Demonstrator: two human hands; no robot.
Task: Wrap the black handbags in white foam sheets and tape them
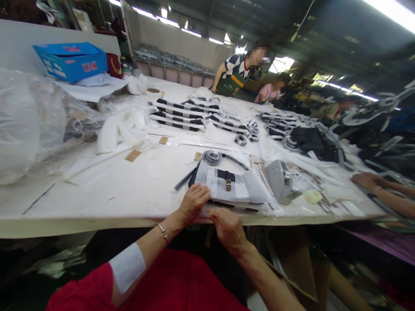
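Observation:
A black handbag [223,183] lies at the table's front edge, mostly covered in white wrapping sheet, its gold clasp [228,185] showing. My left hand [194,201] is closed over the bag's near left corner. Just below that corner, at the table's edge, my right hand [228,229] has its fingers pinched; what is between them cannot be made out. Behind the bag sits a coiled wrapped strap [213,158], with loose strap ends reaching to both sides. A grey tape dispenser [279,179] stands to the bag's right.
Farther back on the white table [97,203] lie several wrapped black bags [178,114] and strap rolls [240,139]. Clear plastic [29,125] and a blue box [71,62] are at the left. Another person's hands [369,181] rest at the right; a co-worker [235,73] leans in behind.

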